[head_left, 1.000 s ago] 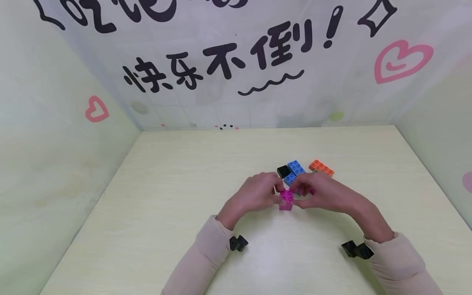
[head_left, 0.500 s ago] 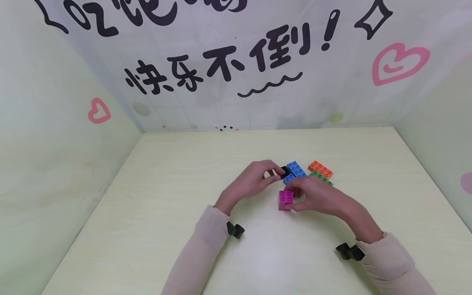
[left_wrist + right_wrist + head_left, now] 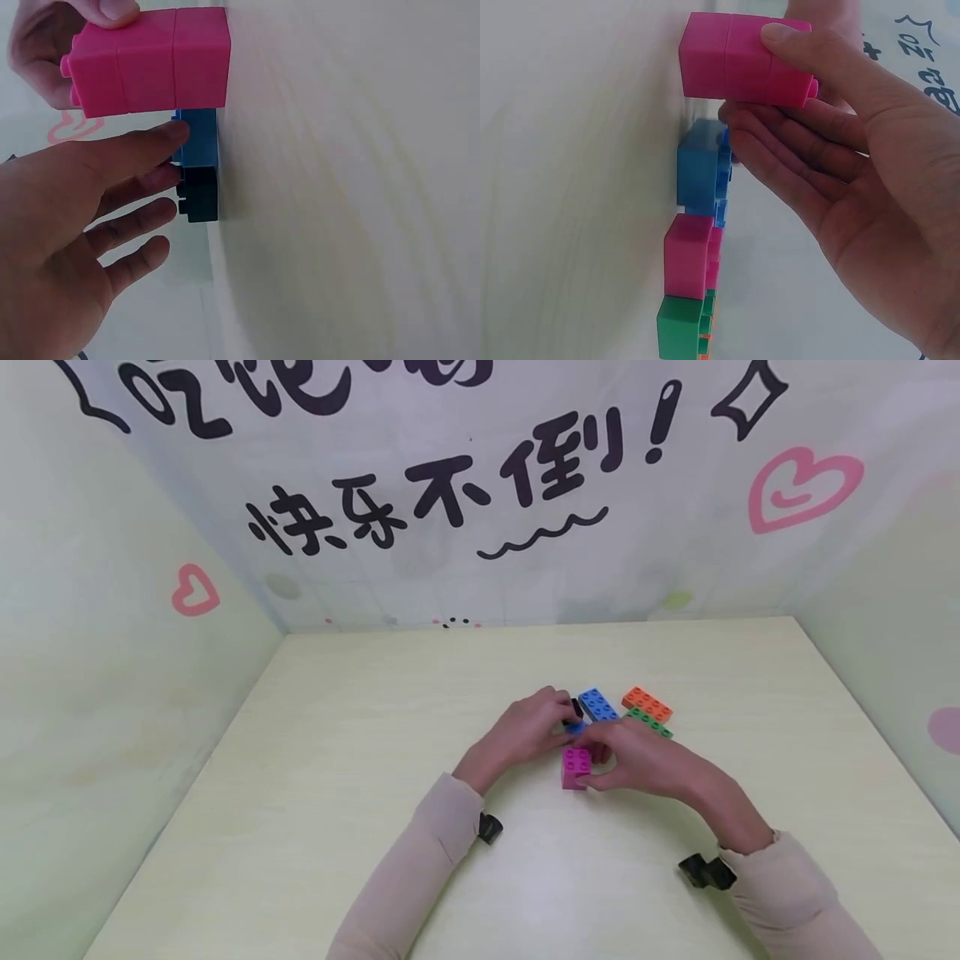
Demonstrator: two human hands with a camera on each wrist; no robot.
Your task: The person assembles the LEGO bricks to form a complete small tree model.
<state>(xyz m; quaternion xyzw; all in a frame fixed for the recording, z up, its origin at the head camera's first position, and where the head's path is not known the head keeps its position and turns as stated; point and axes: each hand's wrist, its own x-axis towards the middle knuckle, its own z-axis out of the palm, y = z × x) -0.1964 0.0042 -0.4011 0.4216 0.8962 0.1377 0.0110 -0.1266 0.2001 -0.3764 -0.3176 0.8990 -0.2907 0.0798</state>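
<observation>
Pink stack (image 3: pixel 576 767) was pinched in your right fingers (image 3: pixel 780 139), upright on the counter (image 3: pixel 300 777); whether your left fingers (image 3: pixel 135 225) held the blue brick (image 3: pixel 199 142) couldn't be told. Lifting it carelessly risked nudging the black brick (image 3: pixel 202 204) or toppling the stack.

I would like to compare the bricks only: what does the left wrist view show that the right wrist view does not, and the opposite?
Only the left wrist view shows the black brick, standing on the table.

Only the right wrist view shows a single pink brick, a green brick and a sliver of an orange brick.

Both show the pink stack, gripped by the right hand, and blue brickwork.
</observation>
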